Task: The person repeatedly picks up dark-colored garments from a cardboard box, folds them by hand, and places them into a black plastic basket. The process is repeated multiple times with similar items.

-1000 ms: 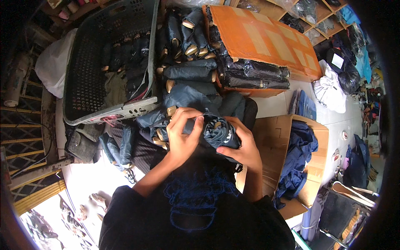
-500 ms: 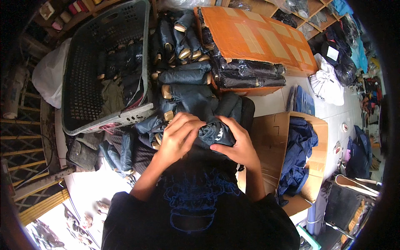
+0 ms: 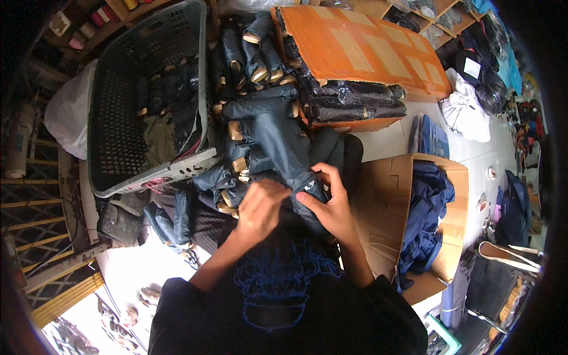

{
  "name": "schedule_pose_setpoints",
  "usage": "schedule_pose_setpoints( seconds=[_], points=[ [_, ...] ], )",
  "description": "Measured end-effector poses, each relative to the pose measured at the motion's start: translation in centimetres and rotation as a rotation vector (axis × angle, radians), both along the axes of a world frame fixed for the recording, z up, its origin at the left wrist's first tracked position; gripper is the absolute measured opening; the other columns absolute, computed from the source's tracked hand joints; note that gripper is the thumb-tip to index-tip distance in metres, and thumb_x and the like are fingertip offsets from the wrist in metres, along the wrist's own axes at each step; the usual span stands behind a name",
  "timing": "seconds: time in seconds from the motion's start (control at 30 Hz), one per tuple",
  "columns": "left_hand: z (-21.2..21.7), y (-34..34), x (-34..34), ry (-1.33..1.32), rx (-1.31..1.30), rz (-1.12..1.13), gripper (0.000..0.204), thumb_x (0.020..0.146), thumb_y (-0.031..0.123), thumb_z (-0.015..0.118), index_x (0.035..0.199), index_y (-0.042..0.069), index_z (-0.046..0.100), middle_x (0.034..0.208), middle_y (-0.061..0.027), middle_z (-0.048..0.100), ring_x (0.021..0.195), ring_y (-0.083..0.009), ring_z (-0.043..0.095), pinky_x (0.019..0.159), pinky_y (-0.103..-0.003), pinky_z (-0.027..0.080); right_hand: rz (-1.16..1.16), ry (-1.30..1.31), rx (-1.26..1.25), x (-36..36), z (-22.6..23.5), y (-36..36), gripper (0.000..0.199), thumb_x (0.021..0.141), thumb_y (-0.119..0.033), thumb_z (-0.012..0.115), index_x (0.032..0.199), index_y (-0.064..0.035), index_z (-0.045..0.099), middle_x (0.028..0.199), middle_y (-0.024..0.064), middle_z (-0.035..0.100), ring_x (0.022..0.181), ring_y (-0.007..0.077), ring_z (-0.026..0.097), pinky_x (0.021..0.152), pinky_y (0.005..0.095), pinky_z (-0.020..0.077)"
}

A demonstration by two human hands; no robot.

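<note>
A long dark blue fabric roll (image 3: 278,142) with white lettering near its close end lies in front of my chest, pointing away from me. My right hand (image 3: 331,204) grips that close end, thumb on top and fingers round the far side. Against the left side of the same end, my left hand (image 3: 263,204) is closed, its fingertips touching the fabric; slight blur hides what they pinch. Several similar dark rolls with tan, wood-like ends (image 3: 236,130) are heaped beyond and left of my hands.
A dark green perforated basket (image 3: 207,83) stands at the left, with more rolls inside. Behind the heap is an orange taped carton (image 3: 367,47) of plastic-wrapped dark packs. To my right, an open brown carton (image 3: 378,207) holds navy cloth (image 3: 423,219).
The roll's lettered end has tipped down toward me, so its length now shows stretching away. My left hand has shifted down slightly and curled more; my right thumb has moved onto the roll's top.
</note>
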State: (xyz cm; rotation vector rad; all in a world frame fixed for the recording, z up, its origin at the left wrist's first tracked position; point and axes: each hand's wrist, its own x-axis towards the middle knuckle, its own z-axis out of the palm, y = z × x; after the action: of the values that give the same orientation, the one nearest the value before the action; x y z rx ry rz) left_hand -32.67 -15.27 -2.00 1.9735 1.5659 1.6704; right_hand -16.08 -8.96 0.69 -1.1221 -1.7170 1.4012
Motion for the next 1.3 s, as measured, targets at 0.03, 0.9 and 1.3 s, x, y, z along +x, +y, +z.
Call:
schedule_pose_setpoints(
  seconds=[0.03, 0.9, 1.3],
  points=[
    [0.1, -0.3, 0.7, -0.007, 0.000, -0.001, 0.031, 0.064, -0.016, 0.066, 0.092, -0.003, 0.064, 0.087, -0.0135, 0.062, 0.081, -0.0301, 0.061, 0.074, -0.038, 0.052, -0.012, 0.025, -0.041, 0.0, -0.6, -0.1, 0.051, 0.077, -0.014, 0.076, 0.119, -0.0028, 0.049, 0.109, 0.0093, 0.058, 0.104, 0.0168, 0.054, 0.092, 0.0300, 0.0415],
    [0.9, 0.6, 0.9, -1.418, -0.357, -0.313, 0.058, 0.086, 0.035, 0.064, 0.126, -0.001, 0.041, 0.117, -0.0190, 0.057, 0.105, -0.0259, 0.058, 0.094, -0.039, 0.045, 0.120, 0.058, 0.247, -2.3, 0.0, -1.4, 0.060, 0.075, -0.019, 0.081, 0.117, -0.0013, 0.043, 0.112, 0.0212, 0.059, 0.106, 0.0288, 0.060, 0.091, 0.0358, 0.0457],
    [0.6, 0.8, 0.2, -1.391, -0.422, -0.438, 0.054, 0.083, 0.041, 0.058, 0.112, -0.004, 0.051, 0.118, -0.0208, 0.058, 0.112, -0.0288, 0.055, 0.097, -0.040, 0.041, 0.199, 0.134, -0.022, -3.8, 0.7, -0.8, 0.074, 0.068, -0.018, 0.085, 0.121, -0.0016, 0.035, 0.128, 0.0193, 0.047, 0.120, 0.0243, 0.048, 0.100, 0.0370, 0.0403]
  ],
)
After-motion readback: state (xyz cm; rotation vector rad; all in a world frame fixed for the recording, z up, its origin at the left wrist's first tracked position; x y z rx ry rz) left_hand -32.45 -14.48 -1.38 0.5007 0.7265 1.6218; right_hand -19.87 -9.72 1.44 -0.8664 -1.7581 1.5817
